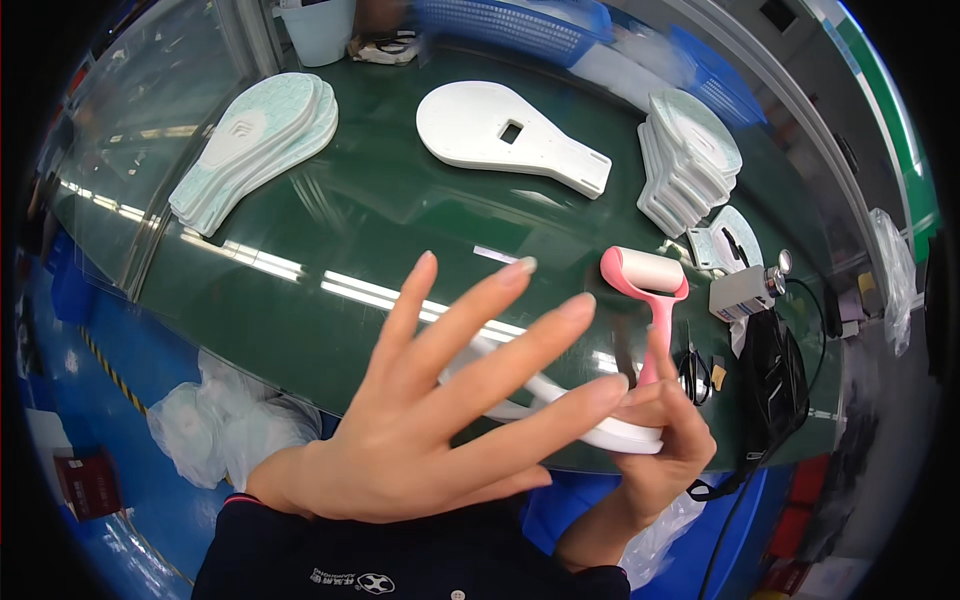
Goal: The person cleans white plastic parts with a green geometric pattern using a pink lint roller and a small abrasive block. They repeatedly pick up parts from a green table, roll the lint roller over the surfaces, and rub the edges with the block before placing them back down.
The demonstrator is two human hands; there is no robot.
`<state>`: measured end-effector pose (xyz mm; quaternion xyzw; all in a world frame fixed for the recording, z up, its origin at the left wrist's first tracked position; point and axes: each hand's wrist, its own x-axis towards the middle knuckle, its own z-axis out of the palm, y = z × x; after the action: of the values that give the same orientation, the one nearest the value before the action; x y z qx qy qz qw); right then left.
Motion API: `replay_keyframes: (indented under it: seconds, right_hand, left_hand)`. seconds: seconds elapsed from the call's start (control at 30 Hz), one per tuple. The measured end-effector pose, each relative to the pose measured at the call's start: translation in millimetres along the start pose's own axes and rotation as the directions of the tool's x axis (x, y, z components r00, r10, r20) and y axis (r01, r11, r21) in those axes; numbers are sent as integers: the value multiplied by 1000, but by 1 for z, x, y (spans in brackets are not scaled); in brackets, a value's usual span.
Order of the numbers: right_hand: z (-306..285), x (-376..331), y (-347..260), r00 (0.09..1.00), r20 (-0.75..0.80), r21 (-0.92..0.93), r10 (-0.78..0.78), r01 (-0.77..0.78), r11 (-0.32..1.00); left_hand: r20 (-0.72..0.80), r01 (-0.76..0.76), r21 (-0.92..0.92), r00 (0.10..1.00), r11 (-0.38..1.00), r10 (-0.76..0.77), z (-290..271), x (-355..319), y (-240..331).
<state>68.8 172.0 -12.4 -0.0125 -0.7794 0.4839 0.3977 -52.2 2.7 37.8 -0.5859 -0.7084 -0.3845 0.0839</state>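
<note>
My left hand (440,410) is raised over the near side of the table, its fingers spread apart. It covers much of a white paddle-shaped plastic part (620,437), so whether the palm touches it is hidden. My right hand (665,425) grips that part at its right end, thumb on top and fingers curled round. Just beyond the right hand lies a pink-handled lint roller (640,275) with a white roll. Farther off, a similar white paddle-shaped part (510,135) with a square hole lies flat on the green table (390,220).
Stacks of paddle-shaped parts with pale green faces stand at the far left (260,130) and far right (690,160). On the right are a dispenser bottle (742,293), scissors (692,372) and a black bag (775,380). Blue baskets (520,30) line the back.
</note>
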Motion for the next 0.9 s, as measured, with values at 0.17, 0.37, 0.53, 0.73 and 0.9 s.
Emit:
replay_keyframes:
  seconds: [0.17, 0.37, 0.53, 0.73, 0.9]
  right_hand:
    - [4, 12, -17, 966, 149, -219, -211, 240, 946]
    - [6, -16, 4, 949, -37, 224, 314, -298, 928]
    - [17, -14, -25, 872, -217, 410, 438, -326, 852]
    - [19, -6, -32, 905, -337, 183, 262, -209, 960]
    - [13, -7, -27, 972, -194, 176, 130, -96, 980]
  left_hand:
    - [42, 10, -113, 999, 994, -5, 19, -5, -14]
    - [-306, 20, -576, 922, 817, -238, 17, -13, -19]
    - [-277, -12, -798, 896, 602, -349, 26, -29, -21]
    - [-185, 77, -807, 908, 585, -375, 27, -34, -17]
    - [-131, 183, -543, 945, 820, -298, 32, -37, -32]
